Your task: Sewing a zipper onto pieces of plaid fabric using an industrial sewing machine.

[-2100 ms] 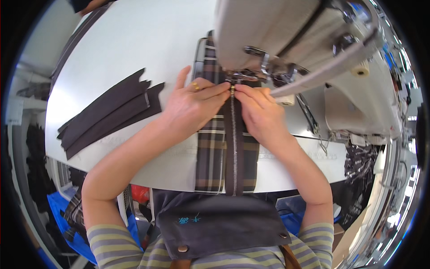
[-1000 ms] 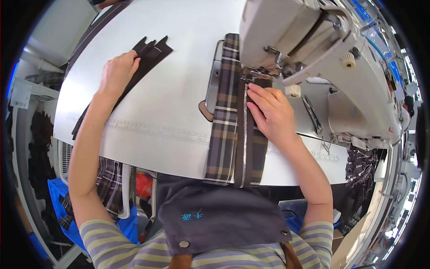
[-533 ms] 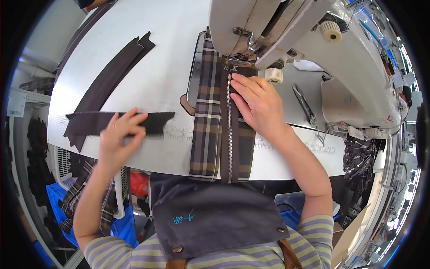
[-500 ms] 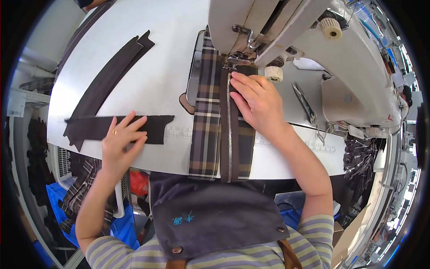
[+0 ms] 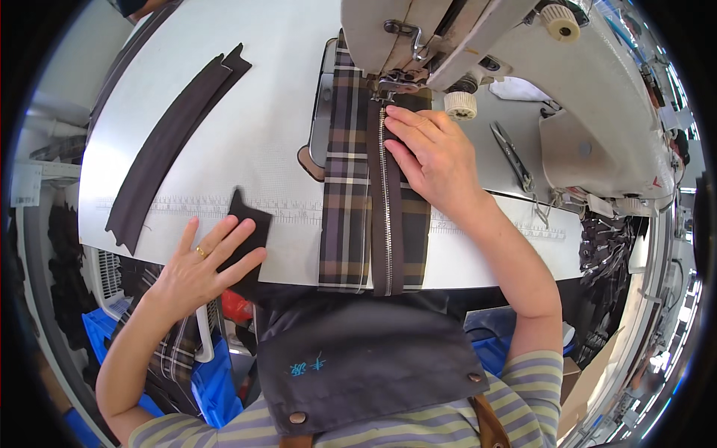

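Right hand (image 5: 437,160) is flat, fingers together, pressing on the brown plaid fabric strip with the dark zipper tape and silver teeth (image 5: 377,201), fingertips just short of the cream sewing machine's presser foot (image 5: 385,88). Left hand (image 5: 202,265) lies spread open over a small dark brown fabric piece (image 5: 250,228) at the near edge of the white counter (image 5: 261,119), not gripping it. Out past that hand sit long dark brown fabric strips (image 5: 168,145). Small metal thread snips (image 5: 513,155) lie right of the right hand.
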### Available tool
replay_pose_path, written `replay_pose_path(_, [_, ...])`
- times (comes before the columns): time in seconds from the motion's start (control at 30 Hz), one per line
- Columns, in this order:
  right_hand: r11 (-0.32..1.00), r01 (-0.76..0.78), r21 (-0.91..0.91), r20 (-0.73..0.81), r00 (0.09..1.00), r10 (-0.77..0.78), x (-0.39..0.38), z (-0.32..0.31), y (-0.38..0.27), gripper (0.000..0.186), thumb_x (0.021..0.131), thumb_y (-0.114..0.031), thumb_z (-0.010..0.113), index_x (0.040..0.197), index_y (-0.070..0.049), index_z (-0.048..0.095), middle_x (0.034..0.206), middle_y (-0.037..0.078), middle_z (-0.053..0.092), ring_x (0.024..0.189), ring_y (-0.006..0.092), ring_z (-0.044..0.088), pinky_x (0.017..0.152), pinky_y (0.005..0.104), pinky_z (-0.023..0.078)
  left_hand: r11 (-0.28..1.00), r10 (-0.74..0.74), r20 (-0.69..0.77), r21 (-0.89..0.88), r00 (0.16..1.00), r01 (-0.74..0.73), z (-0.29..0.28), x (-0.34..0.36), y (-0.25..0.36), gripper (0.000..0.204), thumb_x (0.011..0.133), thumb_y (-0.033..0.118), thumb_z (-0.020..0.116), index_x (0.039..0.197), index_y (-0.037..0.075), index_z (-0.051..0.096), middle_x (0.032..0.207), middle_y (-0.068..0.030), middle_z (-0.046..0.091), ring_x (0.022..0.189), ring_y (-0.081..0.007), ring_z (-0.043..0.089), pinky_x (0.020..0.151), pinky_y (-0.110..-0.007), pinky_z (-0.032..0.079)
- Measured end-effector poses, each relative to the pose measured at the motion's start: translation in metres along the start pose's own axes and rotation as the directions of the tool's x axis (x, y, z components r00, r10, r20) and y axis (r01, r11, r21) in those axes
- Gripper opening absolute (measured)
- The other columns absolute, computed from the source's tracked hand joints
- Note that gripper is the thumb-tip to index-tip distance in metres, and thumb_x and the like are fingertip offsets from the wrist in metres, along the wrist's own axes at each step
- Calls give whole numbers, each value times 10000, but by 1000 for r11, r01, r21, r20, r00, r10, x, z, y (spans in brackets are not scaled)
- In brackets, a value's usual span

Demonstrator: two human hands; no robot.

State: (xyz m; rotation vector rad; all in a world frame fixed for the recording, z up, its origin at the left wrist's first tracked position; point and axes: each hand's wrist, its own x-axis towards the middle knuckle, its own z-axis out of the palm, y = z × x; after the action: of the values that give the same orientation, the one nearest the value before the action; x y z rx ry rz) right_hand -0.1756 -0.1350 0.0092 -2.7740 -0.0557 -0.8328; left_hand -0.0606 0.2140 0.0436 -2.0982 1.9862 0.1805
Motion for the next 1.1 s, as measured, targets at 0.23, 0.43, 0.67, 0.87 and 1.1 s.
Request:
replay_pose_path(0.23, [999, -44, 6, 24, 999, 44, -1, 0, 3, 297, 766, -103, 727, 1052, -44, 669, 1121, 38, 664, 917, 233, 610, 784, 327, 506, 931, -176, -437, -365, 882, 5, -8, 44, -4, 425, 776, 30, 561, 1196, 58, 621, 1261, -106, 611, 1193, -265, 574, 1051, -492, 334])
replay_pose_path(0.43, [1000, 16, 15, -12, 1000, -16, 0, 2, 5, 296, 756, -152, 727, 1029, -51, 670, 991, 21, 646, 874, 217, 565, 755, 349, 484, 909, -179, -623, -400, 762, -113, -51, 150, -6, 430, 752, 70, 577, 1177, 14, 623, 1247, -126, 606, 1144, -273, 583, 988, -465, 415])
replay_pose_path(0.67, [1000, 22, -4, 84, 996, -21, 0, -3, 7, 287, 771, -109, 719, 1041, -35, 654, 1149, 51, 640, 860, 227, 632, 649, 312, 533, 985, 0, -654, -132, 757, -114, -22, 195, -18, 393, 742, 44, 579, 1132, 15, 618, 1204, -92, 586, 1085, -224, 563, 1031, -492, 366])
replay_pose_path(0.87, [1000, 2, 26, 50, 999, -3, -1, 2, 7, 296, 741, -160, 738, 1002, -59, 642, 937, 31, 630, 917, 229, 541, 781, 355, 431, 976, -51, -668, -192, 743, -106, -12, 193, -18, 379, 749, 48, 583, 1126, 32, 623, 1211, -72, 595, 1077, -200, 579, 1067, -567, 283])
replay_pose_path(1.1, [999, -7, 37, 62, 998, 4, 0, 2, 8, 257, 746, -152, 732, 967, -58, 641, 925, 42, 625, 921, 241, 540, 793, 366, 426, 966, -100, -648, -245, 755, -81, -13, 195, -20, 397, 761, 61, 590, 1154, 94, 635, 1206, -36, 611, 1094, -180, 589, 1087, -606, 220])
